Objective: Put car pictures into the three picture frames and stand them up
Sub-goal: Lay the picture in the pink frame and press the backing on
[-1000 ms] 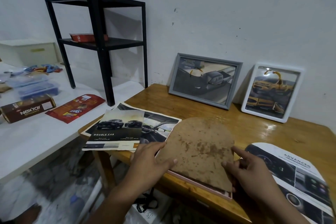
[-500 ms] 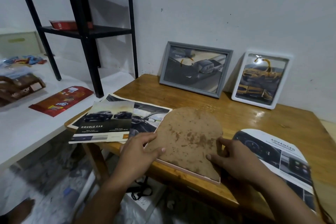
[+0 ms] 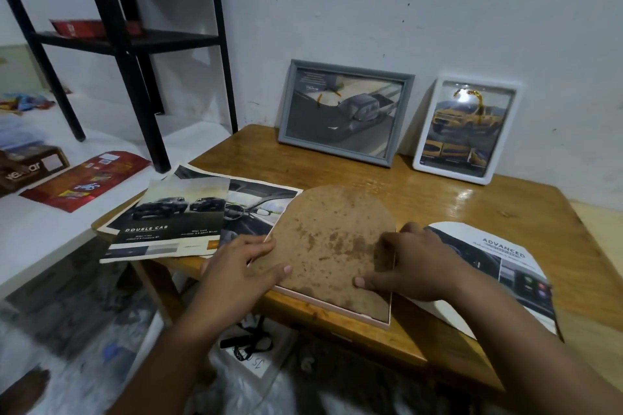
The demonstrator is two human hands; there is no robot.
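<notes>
Dim, soft indoor light; glare on the wooden table (image 3: 472, 199), blurred and bowed edges.

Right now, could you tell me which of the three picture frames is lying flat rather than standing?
The pink frame under both hands lies face down, brown backing up. The grey frame and white frame lean upright against the wall.

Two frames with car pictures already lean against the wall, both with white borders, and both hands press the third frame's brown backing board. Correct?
Only one is white. The head view shows the left leaning grey rectangular frame beside the white rectangular frame. Both the left hand and right hand do rest on the brown backing board.
</notes>
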